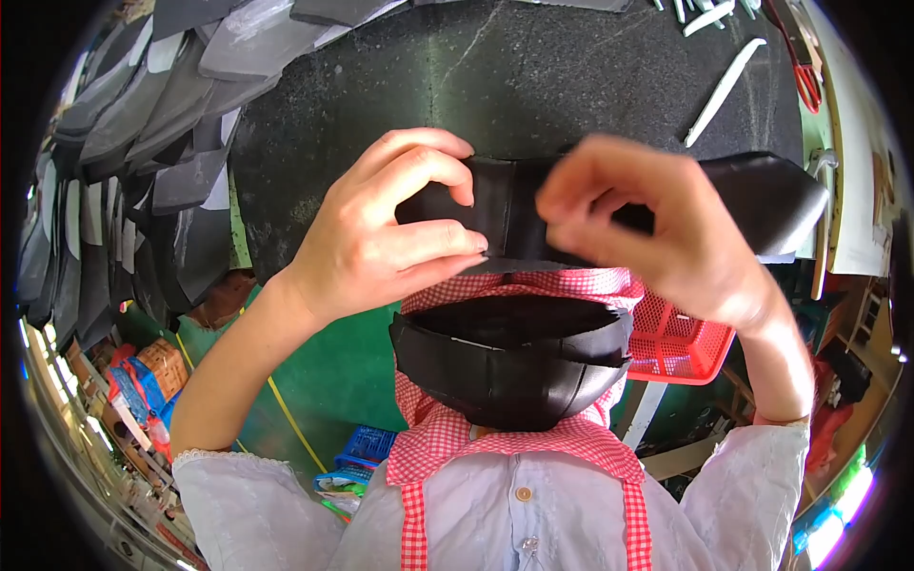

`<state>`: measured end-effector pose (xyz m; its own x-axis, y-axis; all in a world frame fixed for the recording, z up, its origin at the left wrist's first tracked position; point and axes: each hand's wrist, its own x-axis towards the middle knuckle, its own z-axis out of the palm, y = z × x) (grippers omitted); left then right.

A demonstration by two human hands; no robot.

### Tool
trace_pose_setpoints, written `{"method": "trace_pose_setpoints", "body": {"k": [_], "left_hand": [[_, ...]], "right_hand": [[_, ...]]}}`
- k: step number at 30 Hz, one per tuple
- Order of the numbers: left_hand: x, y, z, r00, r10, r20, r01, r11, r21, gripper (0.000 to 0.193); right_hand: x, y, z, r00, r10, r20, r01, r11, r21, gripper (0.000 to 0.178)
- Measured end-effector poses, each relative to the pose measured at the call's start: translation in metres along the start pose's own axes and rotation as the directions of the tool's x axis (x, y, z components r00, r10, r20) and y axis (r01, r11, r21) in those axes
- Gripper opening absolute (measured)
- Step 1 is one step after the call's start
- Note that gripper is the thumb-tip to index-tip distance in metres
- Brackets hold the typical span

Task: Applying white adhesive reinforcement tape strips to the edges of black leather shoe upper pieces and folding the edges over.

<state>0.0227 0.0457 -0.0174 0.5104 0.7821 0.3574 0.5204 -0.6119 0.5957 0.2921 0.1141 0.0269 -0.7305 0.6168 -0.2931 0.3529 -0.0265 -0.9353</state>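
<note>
A black, leather-like piece (492, 205) with a seam down its middle lies at the near edge of the dark stone worktop (381, 105). My left hand (381, 214) rests at its left part, fingers curved and spread apart, fingertips touching the surface. Over the right part hovers my right hand (657, 219), blurred by motion, its fingers curled towards the thumb; whether anything is between them I cannot make out. Past my right hand, black glossy material (766, 200) reaches to the right edge. Another curved black piece (505, 381) rests on my red checked apron (428, 462).
Overlapping dark grey and black cut pieces (181, 124) crowd the left side. A white stick (725, 92) lies at the far right, near several shorter ones (709, 17) and a red-handled tool (809, 90). Below the right edge is a red plastic basket (681, 333).
</note>
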Motion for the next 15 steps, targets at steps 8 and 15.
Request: {"method": "trace_pose_setpoints", "body": {"k": [8,15], "left_hand": [[-0.006,-0.002,0.0,0.999,-0.038,0.011,0.038,0.999,-0.029,0.034],[0.001,0.014,0.009,0.993,-0.047,0.104,0.018,0.964,0.264,0.064]], "right_hand": [[0.0,-0.005,0.017,0.963,0.219,0.156,-0.227,0.973,0.036,0.018],[-0.03,-0.001,-0.001,0.979,-0.151,-0.137,0.089,0.921,-0.38,0.036]]}}
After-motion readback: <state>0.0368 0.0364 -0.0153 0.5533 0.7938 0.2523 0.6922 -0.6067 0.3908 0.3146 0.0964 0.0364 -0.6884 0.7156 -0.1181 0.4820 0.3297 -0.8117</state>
